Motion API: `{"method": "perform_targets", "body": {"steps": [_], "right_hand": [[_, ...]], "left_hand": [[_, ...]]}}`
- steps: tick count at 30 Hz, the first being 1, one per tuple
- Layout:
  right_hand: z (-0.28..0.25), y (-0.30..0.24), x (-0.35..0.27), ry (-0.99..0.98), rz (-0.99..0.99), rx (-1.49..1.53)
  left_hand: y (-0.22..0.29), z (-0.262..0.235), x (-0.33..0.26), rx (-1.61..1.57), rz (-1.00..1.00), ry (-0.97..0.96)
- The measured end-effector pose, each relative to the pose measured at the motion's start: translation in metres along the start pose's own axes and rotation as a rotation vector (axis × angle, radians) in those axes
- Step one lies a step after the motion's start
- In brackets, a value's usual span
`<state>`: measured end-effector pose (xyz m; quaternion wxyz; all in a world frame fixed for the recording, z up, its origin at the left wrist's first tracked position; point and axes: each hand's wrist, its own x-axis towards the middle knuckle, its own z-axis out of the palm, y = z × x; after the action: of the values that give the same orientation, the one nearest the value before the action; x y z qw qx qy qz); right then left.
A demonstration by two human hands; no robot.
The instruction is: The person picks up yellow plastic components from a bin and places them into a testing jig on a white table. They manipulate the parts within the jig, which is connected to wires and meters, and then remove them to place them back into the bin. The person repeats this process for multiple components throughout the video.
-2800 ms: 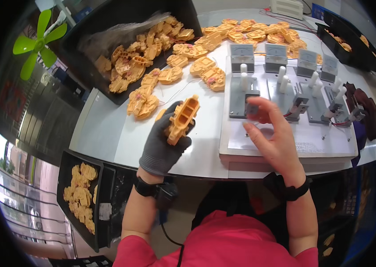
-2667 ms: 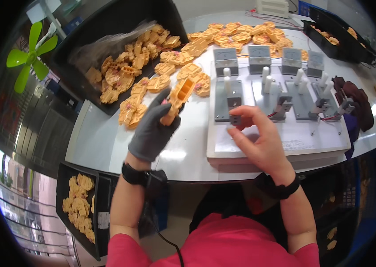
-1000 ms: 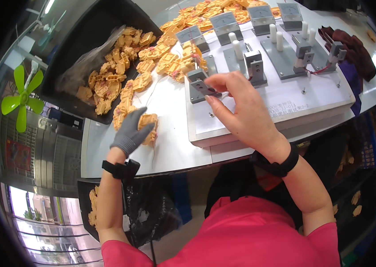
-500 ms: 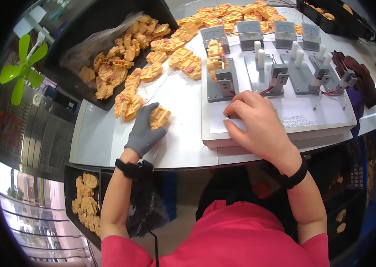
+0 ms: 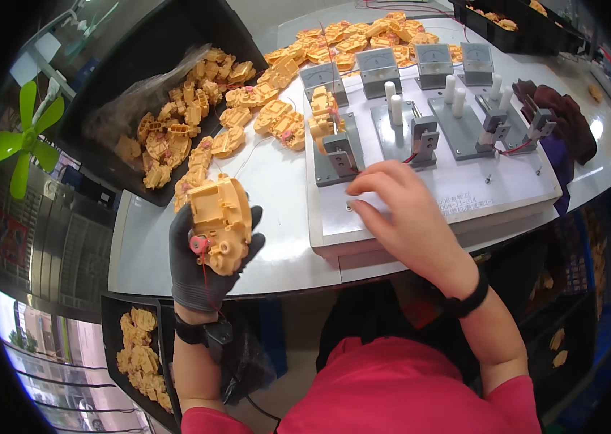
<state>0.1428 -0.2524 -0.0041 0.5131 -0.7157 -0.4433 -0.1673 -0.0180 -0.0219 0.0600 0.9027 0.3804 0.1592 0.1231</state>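
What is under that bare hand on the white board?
Under the right hand you can see the white test board, with a red wire near the fingers. Anything beneath the palm is covered.

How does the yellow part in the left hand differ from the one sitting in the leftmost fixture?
The held yellow part sits in the gloved left hand, off the table; the fixture part sits in the leftmost clamp fixture. The held one looks bigger, being nearer the camera, and shows a pink disc with thin wire. Both are the same yellow moulded plastic.
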Motion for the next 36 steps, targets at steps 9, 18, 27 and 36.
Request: {"method": "perform_targets", "body": {"steps": [9,18,27,36], "right_hand": [[-0.065,0.01,-0.009,0.383,0.229,-0.103],[-0.051,0.016,-0.015,0.241,0.306,0.027],[-0.055,0.018,0.0,0.213,0.231,0.044],[-0.05,0.02,-0.004,0.129,0.267,0.113]], "left_hand": [[-0.019,-0.033,0.02,0.215,0.15,-0.155],[-0.017,0.014,0.021,-0.185,-0.123,-0.351],[-0.022,0.022,0.025,-0.193,-0.114,-0.373],[-0.021,0.031,0.026,-0.112,-0.127,-0.321]]}}
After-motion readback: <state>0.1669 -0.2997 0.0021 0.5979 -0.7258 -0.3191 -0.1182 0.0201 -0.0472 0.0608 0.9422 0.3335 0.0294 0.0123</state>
